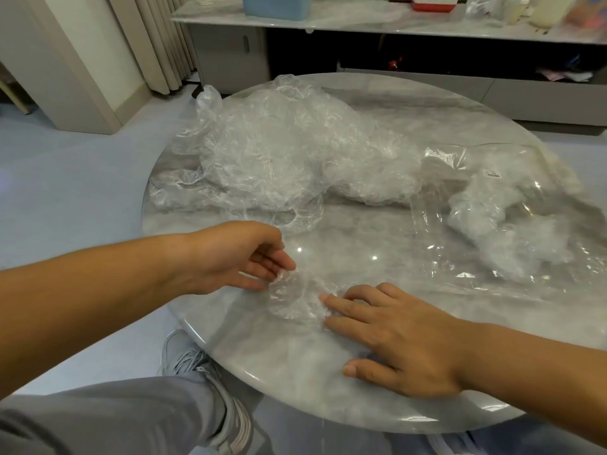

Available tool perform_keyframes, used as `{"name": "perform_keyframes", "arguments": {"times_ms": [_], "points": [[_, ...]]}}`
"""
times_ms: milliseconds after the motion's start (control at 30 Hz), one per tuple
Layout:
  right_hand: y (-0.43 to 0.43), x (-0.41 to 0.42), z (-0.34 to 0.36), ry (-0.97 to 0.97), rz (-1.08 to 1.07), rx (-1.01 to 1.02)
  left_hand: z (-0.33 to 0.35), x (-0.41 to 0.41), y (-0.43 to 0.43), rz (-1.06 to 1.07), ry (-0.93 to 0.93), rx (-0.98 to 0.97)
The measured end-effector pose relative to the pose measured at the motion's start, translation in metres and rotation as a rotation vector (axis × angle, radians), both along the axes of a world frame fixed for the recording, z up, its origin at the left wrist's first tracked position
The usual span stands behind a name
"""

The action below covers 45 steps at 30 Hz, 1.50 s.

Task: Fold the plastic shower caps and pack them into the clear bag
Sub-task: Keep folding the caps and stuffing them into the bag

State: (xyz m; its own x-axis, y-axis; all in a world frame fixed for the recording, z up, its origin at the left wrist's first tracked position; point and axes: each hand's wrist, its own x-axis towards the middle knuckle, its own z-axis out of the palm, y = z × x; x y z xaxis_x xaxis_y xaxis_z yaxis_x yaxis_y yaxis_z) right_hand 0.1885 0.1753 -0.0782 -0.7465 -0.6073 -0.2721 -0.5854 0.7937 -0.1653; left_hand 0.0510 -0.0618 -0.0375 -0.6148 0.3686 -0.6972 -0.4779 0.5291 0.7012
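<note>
A small crumpled clear shower cap (295,298) lies on the round marble table (377,231) near its front edge. My right hand (394,339) lies flat with straight fingers pressing the cap's right side. My left hand (236,257) hovers at the cap's left, its fingertips touching the plastic, fingers loosely extended. A large heap of loose shower caps (279,159) covers the table's far left. The clear bag (499,218) lies at the right with several bunched caps inside and a small white label.
My knee in grey trousers and a grey shoe (210,389) sit below the table's front edge. A low cabinet (361,24) with a blue box and bottles stands behind the table. Curtains and a wall corner are at the far left.
</note>
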Motion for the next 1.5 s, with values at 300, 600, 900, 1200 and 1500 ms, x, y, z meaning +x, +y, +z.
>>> {"name": "perform_keyframes", "arguments": {"times_ms": [300, 600, 900, 1200, 1500], "points": [[0.004, 0.004, 0.001, -0.021, 0.02, -0.131, -0.009, 0.026, 0.035, 0.057, -0.322, 0.281], [0.023, -0.01, 0.02, 0.059, -0.528, -0.229, -0.022, 0.032, 0.039, 0.033, -0.322, 0.252], [-0.007, -0.027, 0.032, -0.791, -1.092, -1.222, -0.03, 0.032, 0.033, 0.022, -0.368, 0.337], [0.001, -0.025, 0.021, -0.631, -0.937, -1.16, -0.032, 0.027, 0.03, 0.016, -0.407, 0.353], [0.0, -0.009, 0.009, -0.316, -0.314, -0.565, -0.032, 0.025, 0.027, -0.043, -0.474, 0.475]]}}
